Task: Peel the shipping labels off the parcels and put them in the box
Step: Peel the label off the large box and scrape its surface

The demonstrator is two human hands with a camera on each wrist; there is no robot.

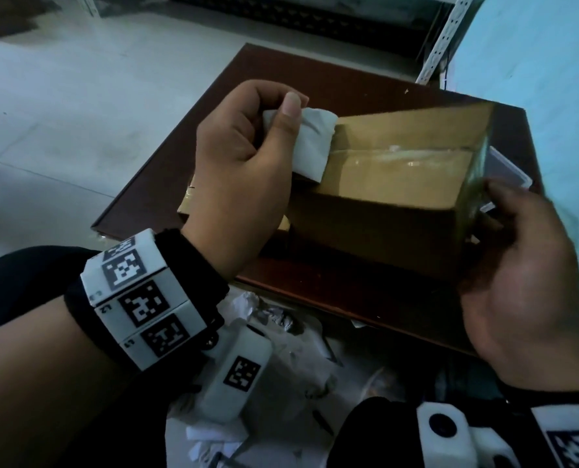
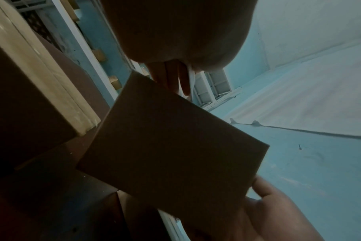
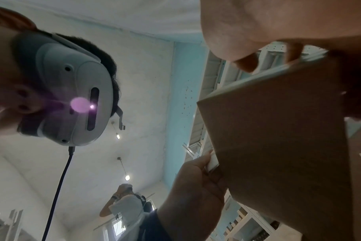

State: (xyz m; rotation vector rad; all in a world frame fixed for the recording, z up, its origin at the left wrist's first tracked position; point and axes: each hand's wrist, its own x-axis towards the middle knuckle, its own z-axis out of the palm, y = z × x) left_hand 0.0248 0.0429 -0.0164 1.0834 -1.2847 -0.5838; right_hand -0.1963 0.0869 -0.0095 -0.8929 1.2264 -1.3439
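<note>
Landmark: cardboard parcel (image 1: pixel 392 184), held up just above the brown table (image 1: pixel 332 298), taped seam facing up.
Left hand: left hand (image 1: pixel 244 157) at the parcel's left end, thumb and curled fingers pinching the white label (image 1: pixel 311 143).
Label: mostly lifted, curled back on itself, its right edge touching the parcel's top near the left end; still stuck there or already free, cannot tell.
Right hand: right hand (image 1: pixel 521 275) at the parcel's right end, fingers wrapped round the corner, gripping and steadying.
Underside: seen from the left wrist, plain brown bottom of the parcel (image 2: pixel 171 146), nothing stuck on it.
Second parcel: another taped carton (image 2: pixel 41 91) left of the held parcel on the same table; label on it not visible.
Box: clear plastic tub (image 1: pixel 507 167) peeking out just behind the parcel's right end, probably the drop-off box; contents hidden.
Scraps: crumpled white paper (image 1: pixel 281 319) below the parcel's near side, off the table edge; peeled labels or mere waste, cannot tell.
Done so far: this label nearly off, by the look of it.
Left to do: pull the last edge free, carry the label over to the tub, then deal with the other carton.
Risk: thin paper, likely to tear if yanked sideways.
</note>
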